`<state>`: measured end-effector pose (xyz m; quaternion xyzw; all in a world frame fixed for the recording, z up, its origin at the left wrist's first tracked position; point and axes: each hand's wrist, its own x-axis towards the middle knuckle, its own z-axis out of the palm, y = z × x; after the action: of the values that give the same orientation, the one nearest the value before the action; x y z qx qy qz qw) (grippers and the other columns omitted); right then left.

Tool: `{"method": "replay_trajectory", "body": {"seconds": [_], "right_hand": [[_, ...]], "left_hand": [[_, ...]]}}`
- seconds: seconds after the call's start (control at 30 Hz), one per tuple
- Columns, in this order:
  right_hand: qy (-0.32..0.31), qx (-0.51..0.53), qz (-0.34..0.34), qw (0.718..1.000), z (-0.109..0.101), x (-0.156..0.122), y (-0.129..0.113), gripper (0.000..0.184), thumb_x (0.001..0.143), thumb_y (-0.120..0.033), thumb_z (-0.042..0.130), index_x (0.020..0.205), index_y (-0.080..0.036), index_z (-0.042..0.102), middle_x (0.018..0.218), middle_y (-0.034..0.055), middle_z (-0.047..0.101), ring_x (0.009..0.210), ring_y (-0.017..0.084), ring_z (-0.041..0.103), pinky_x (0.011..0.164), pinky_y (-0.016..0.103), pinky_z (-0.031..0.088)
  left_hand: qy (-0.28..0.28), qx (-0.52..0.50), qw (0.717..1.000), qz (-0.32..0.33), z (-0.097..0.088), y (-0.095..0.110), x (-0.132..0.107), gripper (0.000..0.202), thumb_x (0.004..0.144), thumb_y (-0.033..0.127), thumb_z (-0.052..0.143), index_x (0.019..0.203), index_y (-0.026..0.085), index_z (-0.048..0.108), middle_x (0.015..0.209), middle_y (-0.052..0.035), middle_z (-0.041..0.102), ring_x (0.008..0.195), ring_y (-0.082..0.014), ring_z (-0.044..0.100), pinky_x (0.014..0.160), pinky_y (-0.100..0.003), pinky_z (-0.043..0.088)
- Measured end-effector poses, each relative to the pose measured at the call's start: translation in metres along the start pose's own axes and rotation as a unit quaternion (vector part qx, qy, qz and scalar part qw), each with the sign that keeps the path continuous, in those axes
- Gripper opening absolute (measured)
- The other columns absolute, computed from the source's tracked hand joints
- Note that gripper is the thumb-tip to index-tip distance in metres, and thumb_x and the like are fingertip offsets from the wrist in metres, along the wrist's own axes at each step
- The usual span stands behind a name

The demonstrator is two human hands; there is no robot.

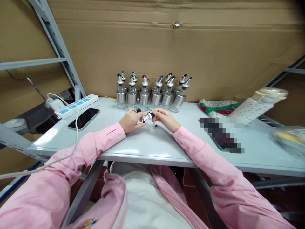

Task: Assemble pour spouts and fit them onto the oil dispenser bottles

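Just above the table's middle, my left hand [130, 121] and my right hand [165, 119] meet around a silver and black pour spout [148, 117]. The fingers of my left hand close on its angled silver end. At its black stopper end, my right hand pinches it between thumb and fingers. A small black piece shows at the top of my left fingers; whether it belongs to the spout I cannot tell. Below the right fingertips is another tiny black bit [156, 126]. Behind the hands, several glass bottles [144, 97] with steel sleeves and similar spouts stand in two rows.
A white power strip [77, 105] and a dark-screened phone [84, 119] lie on the left of the grey table [143, 149]. A white cable [76, 127] crosses my left sleeve. On the right are a dotted bottle [254, 106], a patterned bag [218, 108] and a blurred-out dark object [221, 135].
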<state>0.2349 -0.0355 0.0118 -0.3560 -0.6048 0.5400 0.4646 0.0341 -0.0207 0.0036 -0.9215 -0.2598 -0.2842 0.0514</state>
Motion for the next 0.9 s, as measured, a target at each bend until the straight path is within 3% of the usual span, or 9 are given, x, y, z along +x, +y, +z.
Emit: {"method": "replay_trajectory", "body": {"seconds": [0.43,0.67,0.9], "right_hand": [[-0.060,-0.022,-0.024,0.998,0.0003,-0.0015,0.0030,0.033,0.060,-0.038,0.073,0.076,-0.016,0.055,0.067,-0.0013,0.062,0.060,0.010,0.058,0.067,0.028,0.047],[-0.047,-0.047,-0.044,0.997,0.0015,-0.0041,0.0030,0.031,0.056,-0.030,0.076,0.069,-0.015,0.053,0.065,-0.0035,0.059,0.057,0.007,0.053,0.058,0.022,0.040],[-0.042,-0.068,-0.050,0.996,0.0064,-0.0044,0.0010,0.032,0.055,-0.034,0.075,0.065,-0.016,0.051,0.057,-0.0045,0.056,0.051,0.007,0.049,0.054,0.022,0.038]], "left_hand": [[0.028,0.037,0.999,-0.003,-0.0053,0.0039,0.0010,0.028,0.089,0.037,0.037,0.083,0.016,0.054,0.062,0.0026,0.061,0.050,-0.0090,0.048,0.085,-0.034,0.032],[0.025,0.033,0.999,0.025,-0.0060,0.0032,0.0002,0.029,0.090,0.036,0.034,0.081,0.016,0.053,0.062,0.0019,0.061,0.050,-0.0095,0.047,0.087,-0.035,0.031],[0.008,-0.018,0.999,0.036,-0.0007,0.0000,-0.0018,0.034,0.092,0.038,0.030,0.088,0.016,0.055,0.073,-0.0022,0.064,0.061,-0.0115,0.053,0.078,-0.030,0.035]]}}
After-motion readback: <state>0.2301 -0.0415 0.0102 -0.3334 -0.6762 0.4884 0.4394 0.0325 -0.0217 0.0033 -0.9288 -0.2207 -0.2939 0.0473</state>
